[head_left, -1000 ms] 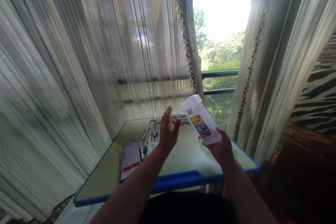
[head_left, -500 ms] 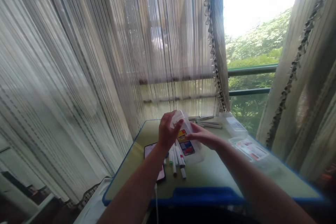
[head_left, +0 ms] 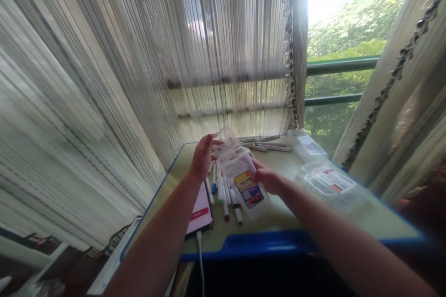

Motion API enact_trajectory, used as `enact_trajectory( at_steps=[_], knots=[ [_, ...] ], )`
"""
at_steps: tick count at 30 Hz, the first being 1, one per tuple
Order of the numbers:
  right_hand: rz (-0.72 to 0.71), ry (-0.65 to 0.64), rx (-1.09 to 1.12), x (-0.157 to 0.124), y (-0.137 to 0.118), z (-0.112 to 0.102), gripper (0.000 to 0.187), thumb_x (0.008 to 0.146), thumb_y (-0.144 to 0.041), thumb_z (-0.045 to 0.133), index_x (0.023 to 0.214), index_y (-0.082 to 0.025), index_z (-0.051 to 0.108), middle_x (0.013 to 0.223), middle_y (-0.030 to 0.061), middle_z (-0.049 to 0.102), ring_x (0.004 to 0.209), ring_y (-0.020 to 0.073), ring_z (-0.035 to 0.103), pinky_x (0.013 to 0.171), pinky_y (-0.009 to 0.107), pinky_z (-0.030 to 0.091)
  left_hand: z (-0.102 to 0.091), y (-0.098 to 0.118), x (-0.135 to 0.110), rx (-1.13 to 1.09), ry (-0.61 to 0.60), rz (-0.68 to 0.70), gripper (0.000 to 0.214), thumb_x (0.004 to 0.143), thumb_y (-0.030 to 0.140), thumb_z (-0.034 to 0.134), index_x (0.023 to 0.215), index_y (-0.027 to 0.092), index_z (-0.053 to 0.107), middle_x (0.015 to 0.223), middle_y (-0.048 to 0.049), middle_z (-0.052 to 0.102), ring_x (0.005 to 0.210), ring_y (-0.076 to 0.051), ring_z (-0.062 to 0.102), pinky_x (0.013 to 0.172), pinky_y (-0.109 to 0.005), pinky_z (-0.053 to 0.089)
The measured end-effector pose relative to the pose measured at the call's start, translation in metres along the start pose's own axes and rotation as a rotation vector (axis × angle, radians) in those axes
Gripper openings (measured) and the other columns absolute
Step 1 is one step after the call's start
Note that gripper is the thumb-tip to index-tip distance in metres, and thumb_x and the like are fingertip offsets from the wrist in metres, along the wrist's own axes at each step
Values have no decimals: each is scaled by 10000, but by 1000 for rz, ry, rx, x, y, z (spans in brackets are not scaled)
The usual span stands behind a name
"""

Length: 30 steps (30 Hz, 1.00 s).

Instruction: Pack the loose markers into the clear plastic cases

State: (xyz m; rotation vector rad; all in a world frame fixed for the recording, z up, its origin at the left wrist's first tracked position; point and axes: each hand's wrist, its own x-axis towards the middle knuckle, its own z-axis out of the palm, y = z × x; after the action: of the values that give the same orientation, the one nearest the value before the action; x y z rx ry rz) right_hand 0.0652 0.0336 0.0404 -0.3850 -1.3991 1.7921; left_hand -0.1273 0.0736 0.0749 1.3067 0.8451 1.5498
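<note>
A clear plastic marker case [head_left: 240, 164] with a yellow and dark label hangs tilted over the table between my hands. Its see-through lid [head_left: 225, 141] is swung up and away from the body. My left hand [head_left: 203, 155] grips the lid, with some fingers showing through the plastic. Around the right side of the case body closes my right hand [head_left: 268, 177], its thumb on the label's edge. Several white markers [head_left: 226, 197] with coloured ends lie loosely together beneath and left of the case. Whether anything is inside the case, I cannot tell.
A lit phone [head_left: 200, 211] with a white cable [head_left: 200, 260] lies left of the markers. More markers [head_left: 273, 145] are at the table's far side. Two clear cases [head_left: 308, 145] [head_left: 331, 183] rest at the right. The table [head_left: 285, 218] has a blue rim; string curtains hang behind.
The case's lid has come open, with my left hand moving left and up with it. My right hand still holds the body. The camera view has tilted down a little.
</note>
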Motion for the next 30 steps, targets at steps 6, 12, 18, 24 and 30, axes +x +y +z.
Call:
enact_trajectory(
  at_steps=[6, 12, 18, 24, 30],
  knots=[
    [-178, -6, -90, -2, 2, 17, 672, 538, -160, 751, 1182, -226, 573, 1155, 53, 656, 1017, 244, 630, 860, 369, 517, 13, 7, -25, -302, -359, -270, 653, 770, 708, 525, 1077, 138, 609, 961, -121, 713, 935, -285, 675, 804, -398, 524],
    [-386, 198, -206, -1, -4, 17, 644, 580, -291, 839, 1167, -237, 578, 1145, 62, 661, 1040, 250, 629, 920, 417, 504, 13, 5, -31, -316, -623, -203, 814, 725, 785, 486, 1244, 163, 567, 1153, -154, 668, 1153, -344, 582, 924, -443, 479],
    [-420, 346, -344, 5, -9, 6, 521, 646, -427, 799, 1084, -210, 617, 984, 51, 707, 891, 212, 656, 859, 392, 518, 10, 13, -32, -7, -666, -149, 616, 661, 370, 806, 1192, 162, 573, 1100, -125, 684, 1007, -286, 655, 839, -370, 519],
    [-343, 690, -902, 8, -4, -13, 455, 875, -566, 449, 957, -177, 670, 866, 74, 673, 817, 201, 614, 731, 320, 471, 1, 12, -19, -21, -291, 9, 520, 617, 283, 799, 1060, 189, 545, 996, -62, 687, 937, -236, 664, 821, -374, 535],
    [118, 593, -1544, 14, 7, -15, 343, 790, -515, 586, 874, -197, 684, 849, 64, 678, 763, 191, 595, 641, 279, 399, -11, 3, -8, 74, -93, 190, 570, 506, 128, 739, 1013, 231, 500, 983, 6, 653, 886, -186, 647, 769, -311, 536]
  ],
)
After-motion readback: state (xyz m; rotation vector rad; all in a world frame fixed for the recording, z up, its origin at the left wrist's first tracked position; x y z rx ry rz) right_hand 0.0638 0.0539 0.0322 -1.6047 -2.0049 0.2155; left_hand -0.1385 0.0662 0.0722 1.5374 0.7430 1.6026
